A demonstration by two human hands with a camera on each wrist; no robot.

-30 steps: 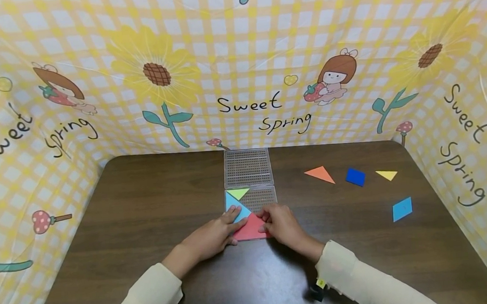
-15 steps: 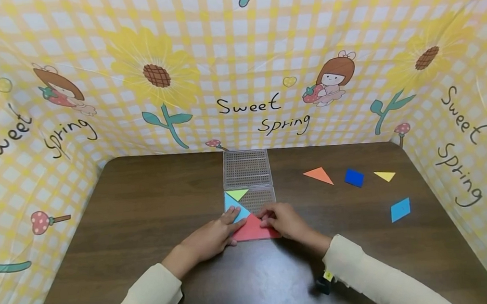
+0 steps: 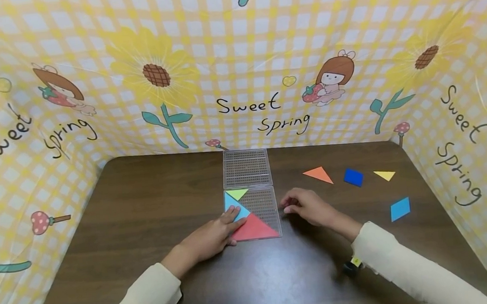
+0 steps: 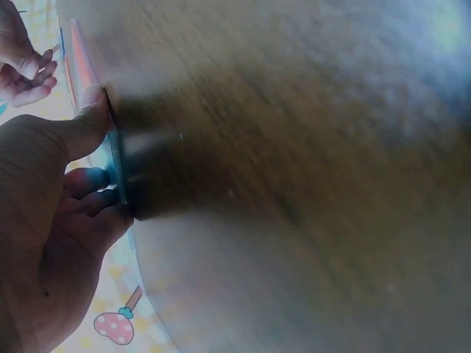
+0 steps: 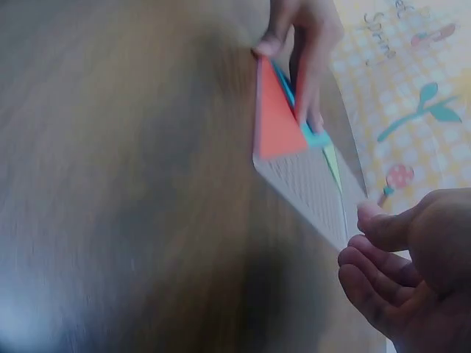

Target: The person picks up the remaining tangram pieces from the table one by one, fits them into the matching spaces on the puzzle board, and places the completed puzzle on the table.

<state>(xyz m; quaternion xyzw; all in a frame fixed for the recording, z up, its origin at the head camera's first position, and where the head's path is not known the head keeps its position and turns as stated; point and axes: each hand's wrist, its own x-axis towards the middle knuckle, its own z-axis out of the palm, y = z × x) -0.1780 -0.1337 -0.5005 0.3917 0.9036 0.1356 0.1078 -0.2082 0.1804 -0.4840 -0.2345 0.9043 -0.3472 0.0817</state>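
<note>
My left hand [image 3: 213, 234] rests on a tangram case, its fingers pressing the light blue triangle [image 3: 232, 201] and the red triangle [image 3: 255, 228] and its thumb at the near edge. Partly under that hand, these two lie along the left and near sides of the case's gridded tray [image 3: 267, 205]. A small light green triangle [image 3: 237, 194] sits in its far left corner. Off the tray's right edge hovers my right hand [image 3: 309, 206], fingers loosely curled and holding nothing. The right wrist view shows its bare fingertips [image 5: 353, 257] beside the tray.
The case's other gridded half [image 3: 247, 168] lies flat behind the tray. To the right on the table [image 3: 151, 194] are an orange triangle [image 3: 320, 174], a dark blue square [image 3: 353, 177], a yellow triangle [image 3: 385, 175] and a light blue parallelogram [image 3: 400, 209]. Printed cloth [image 3: 234, 51] walls the back and sides.
My right hand has let go of the red triangle and moved right, off the tray. The red triangle's right corner is now uncovered. My left hand has stayed in place.
</note>
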